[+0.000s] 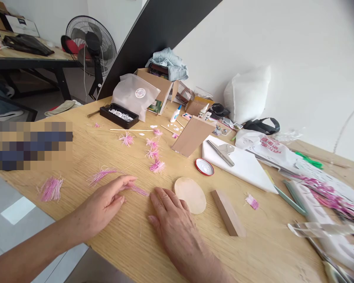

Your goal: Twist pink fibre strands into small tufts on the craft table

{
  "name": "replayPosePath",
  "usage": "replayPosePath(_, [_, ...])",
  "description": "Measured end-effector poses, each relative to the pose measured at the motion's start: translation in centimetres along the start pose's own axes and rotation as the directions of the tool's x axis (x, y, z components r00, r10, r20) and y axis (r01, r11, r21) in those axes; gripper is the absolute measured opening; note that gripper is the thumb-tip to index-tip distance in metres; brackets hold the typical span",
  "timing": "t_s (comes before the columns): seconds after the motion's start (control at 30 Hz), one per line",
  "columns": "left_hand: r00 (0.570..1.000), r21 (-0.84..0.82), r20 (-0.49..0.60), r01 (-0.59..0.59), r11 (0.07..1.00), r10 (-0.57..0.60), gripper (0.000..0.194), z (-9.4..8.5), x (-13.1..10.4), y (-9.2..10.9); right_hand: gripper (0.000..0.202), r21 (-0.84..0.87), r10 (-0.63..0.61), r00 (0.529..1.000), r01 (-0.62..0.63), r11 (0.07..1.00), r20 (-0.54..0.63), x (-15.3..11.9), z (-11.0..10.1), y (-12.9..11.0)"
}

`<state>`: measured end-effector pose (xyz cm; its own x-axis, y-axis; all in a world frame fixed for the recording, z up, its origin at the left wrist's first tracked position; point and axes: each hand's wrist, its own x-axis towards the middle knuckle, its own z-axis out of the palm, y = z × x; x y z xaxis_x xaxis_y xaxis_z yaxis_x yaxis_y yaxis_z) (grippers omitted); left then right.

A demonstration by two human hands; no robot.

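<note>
A thin bundle of pink threads (140, 191) lies on the table between my hands. My left hand (104, 204) is curved beside its left end, thumb apart from the fingers; I see nothing gripped. My right hand (174, 220) rests palm down, fingers stretched out, fingertips at the bundle's right end. Touching or nearly touching that hand is a pale round disc (191, 195). Beyond my left hand lies a looser pink and white thread bundle (102, 175), with a thicker pink tuft (52, 188) to its left. Several fluffy pink thread flowers (157, 166) stand in a row farther back.
Right of the disc are a wooden block (227, 214), a red-rimmed lid (204, 166) and a small pink piece (252, 201). Scissors (321, 249) lie at the right edge. Behind stand a brown board (194, 136), a glue bottle (176, 114) and a black tray (119, 116).
</note>
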<state>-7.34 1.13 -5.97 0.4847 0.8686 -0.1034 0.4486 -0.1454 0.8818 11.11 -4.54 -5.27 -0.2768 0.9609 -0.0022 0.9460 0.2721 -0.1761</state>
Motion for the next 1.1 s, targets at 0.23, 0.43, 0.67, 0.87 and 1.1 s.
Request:
replayPosePath(0.23, [1.000, -0.033, -0.021, -0.005, 0.999, 0.004, 0.039, 0.21, -0.13, 0.00, 0.031, 0.016, -0.007, 1.000, 0.007, 1.000, -0.018, 0.20, 0.08, 0.19])
replayPosePath(0.43, [1.000, -0.070, -0.023, 0.001, 0.998, -0.002, 0.038, -0.05, -0.11, -0.43, 0.031, 0.041, 0.027, 0.999, -0.028, 0.999, 0.024, -0.08, -0.15, 0.16])
replayPosePath(0.67, [1.000, -0.089, -0.013, 0.011, 0.996, -0.012, 0.038, 0.02, -0.44, -0.34, 0.032, 0.034, 0.039, 0.998, -0.040, 0.999, 0.042, 0.03, -0.56, -0.04])
replayPosePath(0.87, [1.000, -0.096, -0.014, 0.023, 0.995, -0.024, 0.038, 0.05, -0.34, -0.36, 0.032, 0.015, 0.029, 0.999, -0.030, 0.999, 0.035, -0.41, -0.26, 0.07])
replayPosePath(1.1, [1.000, -0.075, 0.000, 0.023, 0.997, -0.023, 0.038, 0.16, -0.12, -0.30, 0.032, 0.020, 0.005, 1.000, -0.006, 1.000, 0.011, -0.47, -0.05, -0.22])
